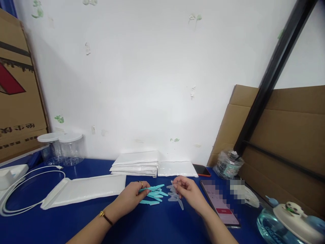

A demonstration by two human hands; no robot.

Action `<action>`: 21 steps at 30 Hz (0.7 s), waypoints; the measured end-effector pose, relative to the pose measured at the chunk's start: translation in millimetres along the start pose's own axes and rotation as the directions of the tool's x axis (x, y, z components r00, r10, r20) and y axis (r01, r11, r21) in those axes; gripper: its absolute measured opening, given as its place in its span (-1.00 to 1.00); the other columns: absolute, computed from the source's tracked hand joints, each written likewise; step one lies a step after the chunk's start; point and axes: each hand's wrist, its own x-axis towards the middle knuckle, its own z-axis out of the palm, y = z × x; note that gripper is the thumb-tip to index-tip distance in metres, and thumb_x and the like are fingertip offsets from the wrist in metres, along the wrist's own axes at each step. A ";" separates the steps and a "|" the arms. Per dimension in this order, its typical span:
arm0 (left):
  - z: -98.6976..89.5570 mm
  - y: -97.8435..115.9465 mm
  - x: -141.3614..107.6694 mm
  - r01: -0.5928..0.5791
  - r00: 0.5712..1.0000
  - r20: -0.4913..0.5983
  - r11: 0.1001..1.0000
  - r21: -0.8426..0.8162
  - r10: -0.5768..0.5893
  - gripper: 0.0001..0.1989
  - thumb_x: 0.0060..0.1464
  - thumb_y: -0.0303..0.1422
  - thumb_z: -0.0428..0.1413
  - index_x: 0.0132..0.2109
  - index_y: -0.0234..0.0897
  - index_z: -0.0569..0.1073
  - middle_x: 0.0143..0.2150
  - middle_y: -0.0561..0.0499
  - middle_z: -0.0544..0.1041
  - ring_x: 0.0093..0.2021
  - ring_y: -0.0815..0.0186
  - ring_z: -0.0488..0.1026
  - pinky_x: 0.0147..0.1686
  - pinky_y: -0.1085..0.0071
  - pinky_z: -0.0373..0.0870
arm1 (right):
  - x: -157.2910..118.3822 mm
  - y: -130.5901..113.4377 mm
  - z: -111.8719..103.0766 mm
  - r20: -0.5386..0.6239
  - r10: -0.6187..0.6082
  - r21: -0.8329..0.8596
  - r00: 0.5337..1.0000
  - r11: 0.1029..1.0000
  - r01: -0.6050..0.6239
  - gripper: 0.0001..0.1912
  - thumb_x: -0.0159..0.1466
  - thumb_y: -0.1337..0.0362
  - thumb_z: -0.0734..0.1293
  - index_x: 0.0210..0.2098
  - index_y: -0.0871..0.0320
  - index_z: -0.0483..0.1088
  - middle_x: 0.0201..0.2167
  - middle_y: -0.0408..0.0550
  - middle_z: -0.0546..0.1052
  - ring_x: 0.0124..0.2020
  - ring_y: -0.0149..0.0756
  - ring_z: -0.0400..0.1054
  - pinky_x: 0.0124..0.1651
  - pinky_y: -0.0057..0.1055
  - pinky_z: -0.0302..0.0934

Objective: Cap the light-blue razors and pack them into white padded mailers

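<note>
My left hand (134,196) pinches a slim teal plastic piece (157,187) between thumb and fingers. Several more teal pieces (153,202), flat and tapered, lie loosely crossed on the blue tabletop just under it. To the right of them is a small cluster of translucent plastic pieces (180,204), also slim and tapered. Over that cluster my right hand (188,192) has its fingers curled together on one translucent piece (172,183); its fingertips partly hide the grip. A narrow gap separates the two groups.
Behind the hands are stacked white padded envelopes (137,162); another white envelope (93,188) lies left. A lit phone (215,200) rests right, near a teal-clear bottle (270,227). Clear jars (72,149), a white cable (38,168) and a cardboard box (20,115) are leftward.
</note>
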 end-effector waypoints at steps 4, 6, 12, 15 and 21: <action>0.4 -0.4 -0.5 -0.006 1.000 -0.018 1.000 0.010 0.006 -0.67 0.18 -0.16 -0.14 -0.28 -0.26 0.41 -0.39 0.07 0.41 -0.38 0.36 0.29 -0.39 0.50 0.16 | -0.3 0.8 5.3 -0.008 0.075 0.191 0.997 0.979 -0.072 -0.59 0.03 0.03 0.45 -0.29 0.23 0.42 -0.55 -0.13 0.45 -0.56 -0.38 0.35 -0.47 -0.45 0.20; 1.2 -1.4 -0.8 -0.016 1.000 -0.025 1.000 0.020 0.017 -0.69 0.17 -0.18 -0.12 -0.29 -0.25 0.42 -0.39 0.07 0.42 -0.38 0.36 0.29 -0.39 0.51 0.16 | -1.6 -1.2 8.8 -0.016 0.086 0.224 0.996 0.971 -0.080 -0.60 0.05 0.00 0.43 -0.34 0.23 0.41 -0.55 -0.10 0.48 -0.58 -0.38 0.36 -0.50 -0.46 0.19; 2.8 -0.5 -2.7 -0.038 0.999 -0.029 0.998 0.059 0.040 -0.73 0.16 -0.23 -0.10 -0.30 -0.24 0.44 -0.38 0.07 0.44 -0.37 0.35 0.31 -0.40 0.51 0.16 | -4.7 -6.2 16.3 0.027 0.065 0.212 0.997 0.975 -0.070 -0.62 0.11 -0.02 0.38 -0.37 0.20 0.38 -0.52 -0.10 0.50 -0.57 -0.40 0.38 -0.48 -0.48 0.20; 3.5 0.0 -3.4 -0.052 0.998 -0.021 0.996 0.077 0.054 -0.72 0.17 -0.22 -0.11 -0.31 -0.24 0.43 -0.39 0.07 0.44 -0.37 0.36 0.32 -0.40 0.51 0.16 | -4.6 -5.2 20.3 0.033 0.073 0.195 0.997 0.978 -0.078 -0.60 0.10 -0.05 0.38 -0.37 0.20 0.38 -0.53 -0.10 0.50 -0.58 -0.39 0.38 -0.50 -0.48 0.20; 10.2 -0.9 -3.1 -0.078 0.996 -0.026 0.994 0.072 0.081 -0.77 0.15 -0.29 -0.07 -0.30 -0.23 0.45 -0.35 0.06 0.46 -0.32 0.35 0.35 -0.33 0.50 0.18 | -5.6 -5.3 35.2 0.105 0.087 0.200 0.991 0.974 -0.107 -0.57 0.06 -0.07 0.39 -0.37 0.20 0.37 -0.52 -0.08 0.51 -0.56 -0.35 0.40 -0.49 -0.46 0.21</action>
